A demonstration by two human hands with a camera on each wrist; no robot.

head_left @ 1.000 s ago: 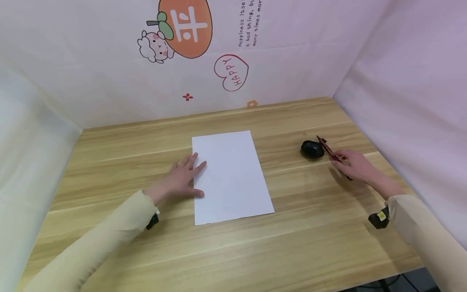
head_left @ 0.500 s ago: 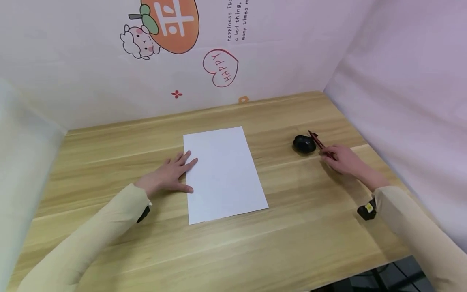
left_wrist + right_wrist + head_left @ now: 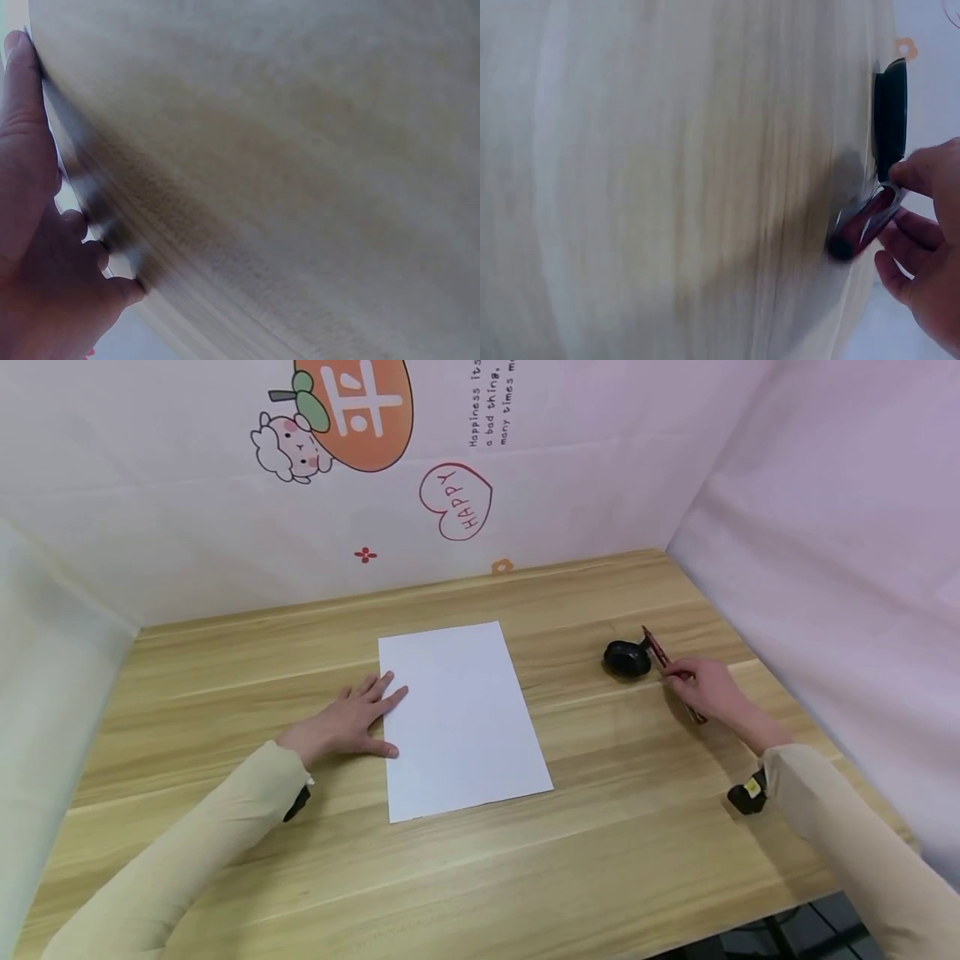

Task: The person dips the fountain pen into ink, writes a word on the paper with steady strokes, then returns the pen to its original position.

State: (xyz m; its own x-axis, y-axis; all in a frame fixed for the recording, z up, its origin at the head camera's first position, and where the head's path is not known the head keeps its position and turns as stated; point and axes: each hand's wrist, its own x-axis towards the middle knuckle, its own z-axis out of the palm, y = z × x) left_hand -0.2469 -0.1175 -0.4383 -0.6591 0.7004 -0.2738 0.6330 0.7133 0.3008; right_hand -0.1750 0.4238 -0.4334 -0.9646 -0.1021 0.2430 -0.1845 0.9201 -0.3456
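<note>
A blank sheet of white paper (image 3: 468, 727) lies on the wooden table. My left hand (image 3: 348, 722) rests on its left edge with fingers spread, thumb and fingertips on the sheet. At the right, my right hand (image 3: 705, 685) pinches a slim dark red tool (image 3: 658, 649) between thumb and fingers. Its pointed end aims away from me; its exact kind is unclear. The right wrist view shows the tool's dark near end (image 3: 842, 247) and shiny edges. A glossy black rounded object (image 3: 626, 658) sits just left of the tool; whether they touch cannot be told.
The wooden table (image 3: 450, 885) meets a printed white cloth backdrop (image 3: 562, 502) at its far edge. White cloth hangs along both sides. Bare wood lies between the paper and the black object. Dark cables show below the front right edge.
The head view shifted slightly early on. My right hand has turned the red tool a little, so its near end now shows below the fingers. My left hand stays on the paper.
</note>
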